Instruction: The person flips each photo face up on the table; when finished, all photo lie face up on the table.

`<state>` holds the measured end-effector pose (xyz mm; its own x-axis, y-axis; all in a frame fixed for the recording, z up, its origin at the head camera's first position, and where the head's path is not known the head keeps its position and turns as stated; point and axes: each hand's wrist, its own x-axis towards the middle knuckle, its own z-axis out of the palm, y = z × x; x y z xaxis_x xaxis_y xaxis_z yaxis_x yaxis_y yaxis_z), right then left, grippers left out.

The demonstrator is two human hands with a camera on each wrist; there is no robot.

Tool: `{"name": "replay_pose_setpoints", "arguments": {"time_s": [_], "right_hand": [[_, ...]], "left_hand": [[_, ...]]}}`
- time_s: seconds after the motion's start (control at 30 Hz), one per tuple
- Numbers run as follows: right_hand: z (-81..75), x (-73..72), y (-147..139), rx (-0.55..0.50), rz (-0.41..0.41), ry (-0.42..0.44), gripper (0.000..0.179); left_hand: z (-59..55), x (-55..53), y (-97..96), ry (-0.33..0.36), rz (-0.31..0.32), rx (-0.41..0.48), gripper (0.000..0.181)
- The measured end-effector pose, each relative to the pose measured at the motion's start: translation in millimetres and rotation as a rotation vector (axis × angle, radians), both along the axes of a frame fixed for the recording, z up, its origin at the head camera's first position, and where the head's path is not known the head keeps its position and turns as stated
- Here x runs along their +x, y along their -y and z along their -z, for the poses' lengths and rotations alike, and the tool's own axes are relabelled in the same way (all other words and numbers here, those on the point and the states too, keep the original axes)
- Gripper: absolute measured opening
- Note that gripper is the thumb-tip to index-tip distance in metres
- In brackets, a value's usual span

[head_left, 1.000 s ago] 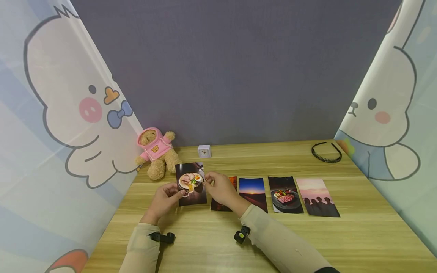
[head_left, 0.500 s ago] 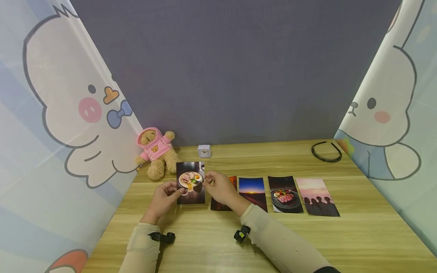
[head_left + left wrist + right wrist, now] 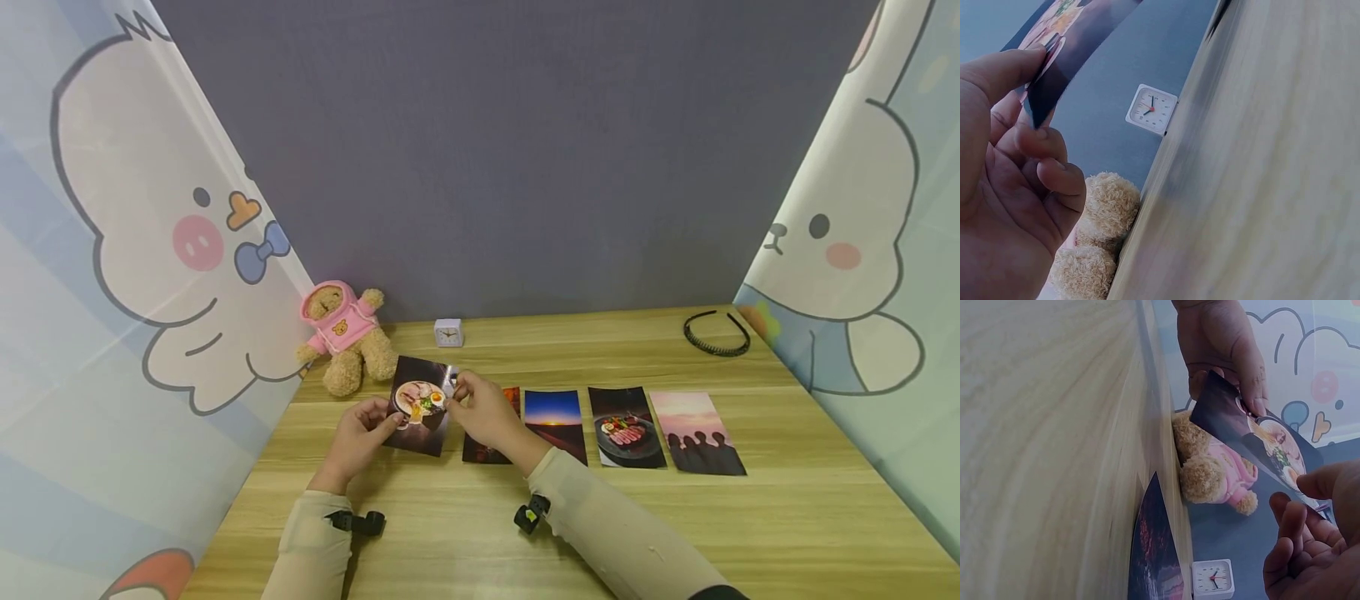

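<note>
A photo card of a ramen-like dish with egg and meat (image 3: 418, 402) is held up above the table, tilted, between both hands. The left hand (image 3: 360, 440) pinches its lower left edge, thumb on the printed face, as the left wrist view also shows. On the opposite edge, the right hand (image 3: 483, 414) pinches the card between thumb and fingers. Right of it lie a dark red photo (image 3: 480, 452), partly hidden by the right hand, a sunset photo (image 3: 555, 421), a steak photo (image 3: 626, 429) and a photo of silhouetted heads (image 3: 697, 433), in a row.
A teddy bear in a pink hoodie (image 3: 347, 333) sits at the back left of the wooden table (image 3: 465, 542). Beside it stands a small white clock (image 3: 449, 333). A black headband (image 3: 717, 335) lies at the back right. Cartoon-printed sheets flank a grey back panel (image 3: 525, 167).
The held dish photo has turned clockwise in the head view, from nearly upright to tilted. The right hand shifted slightly along its edge; the row of photos stayed put.
</note>
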<state>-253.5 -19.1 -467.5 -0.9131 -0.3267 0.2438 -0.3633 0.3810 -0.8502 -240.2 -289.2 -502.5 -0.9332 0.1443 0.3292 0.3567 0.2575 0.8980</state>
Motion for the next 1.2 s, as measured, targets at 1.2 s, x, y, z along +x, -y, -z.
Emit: {"name": "replay_pose_setpoints", "arguments": {"time_s": [1.2], "right_hand": [[3.2,-1.8,3.2,-0.033,0.041,-0.025,0.019]], "left_hand": [[1.1,0.4,-0.2,0.013,0.047,-0.052,0.009]]}}
